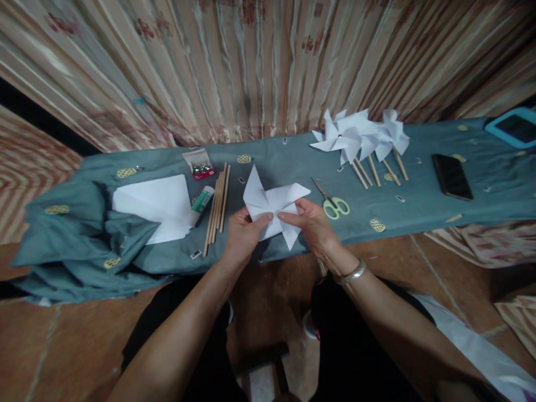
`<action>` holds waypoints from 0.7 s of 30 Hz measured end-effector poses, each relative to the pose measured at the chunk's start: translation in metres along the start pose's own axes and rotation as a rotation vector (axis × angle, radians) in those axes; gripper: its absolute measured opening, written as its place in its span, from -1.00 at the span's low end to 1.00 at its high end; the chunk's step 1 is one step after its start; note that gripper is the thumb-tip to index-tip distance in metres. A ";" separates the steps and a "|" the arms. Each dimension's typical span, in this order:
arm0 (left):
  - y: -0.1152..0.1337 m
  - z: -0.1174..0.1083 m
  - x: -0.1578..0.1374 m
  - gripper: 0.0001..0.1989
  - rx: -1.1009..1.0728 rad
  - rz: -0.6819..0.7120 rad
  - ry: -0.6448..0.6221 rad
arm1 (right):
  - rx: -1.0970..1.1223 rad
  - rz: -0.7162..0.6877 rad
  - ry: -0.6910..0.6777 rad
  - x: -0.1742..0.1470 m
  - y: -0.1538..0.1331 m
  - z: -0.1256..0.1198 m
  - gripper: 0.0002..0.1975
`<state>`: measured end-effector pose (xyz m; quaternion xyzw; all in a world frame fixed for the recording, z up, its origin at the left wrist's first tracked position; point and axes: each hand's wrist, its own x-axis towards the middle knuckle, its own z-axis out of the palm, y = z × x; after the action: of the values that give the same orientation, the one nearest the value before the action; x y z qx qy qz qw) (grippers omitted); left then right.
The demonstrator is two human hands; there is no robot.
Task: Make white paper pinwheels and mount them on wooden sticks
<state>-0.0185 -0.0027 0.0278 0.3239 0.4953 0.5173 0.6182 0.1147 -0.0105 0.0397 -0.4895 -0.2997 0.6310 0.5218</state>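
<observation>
A white paper pinwheel (268, 202) with folded points lies at the front edge of the cloth-covered table. My left hand (243, 233) and my right hand (312, 223) both pinch it near its centre, thumbs and fingers meeting over the middle. A silver bangle sits on my right wrist. Beside my left hand lie several wooden sticks (218, 207) and a glue stick (202, 200). Green-handled scissors (333, 202) rest just right of my right hand.
A blue-grey cloth (419, 184) covers the long table before a striped curtain. White paper sheets (157, 206) lie at left, a packet of pins (199, 164) behind them. Finished pinwheels on sticks (360, 139) sit at back right, with a black phone (452, 176) and a teal-cased tablet (514, 126).
</observation>
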 end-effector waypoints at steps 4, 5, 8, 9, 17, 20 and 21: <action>-0.001 0.001 -0.003 -0.74 -0.019 -0.017 -0.010 | 0.002 -0.003 0.000 -0.001 0.001 0.000 -0.55; -0.001 0.001 -0.003 -0.74 -0.021 -0.016 -0.010 | -0.004 -0.008 -0.006 -0.001 0.001 0.001 -0.56; -0.002 0.002 -0.003 -0.73 -0.006 -0.006 -0.004 | -0.021 -0.026 -0.015 0.000 0.003 0.001 -0.59; -0.002 0.002 -0.003 -0.72 0.000 -0.004 -0.003 | -0.026 -0.029 -0.015 0.000 0.003 0.001 -0.60; -0.002 0.002 -0.002 -0.73 0.002 0.013 0.003 | -0.035 -0.038 0.002 0.001 0.003 0.001 -0.61; -0.002 0.002 -0.002 -0.74 0.009 0.022 0.002 | -0.028 -0.047 -0.003 0.001 0.003 0.001 -0.60; -0.002 0.002 -0.003 -0.75 0.010 0.023 0.000 | -0.027 -0.047 -0.006 0.001 0.003 0.001 -0.61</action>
<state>-0.0161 -0.0055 0.0274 0.3326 0.4941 0.5218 0.6107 0.1133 -0.0103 0.0373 -0.4875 -0.3213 0.6158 0.5291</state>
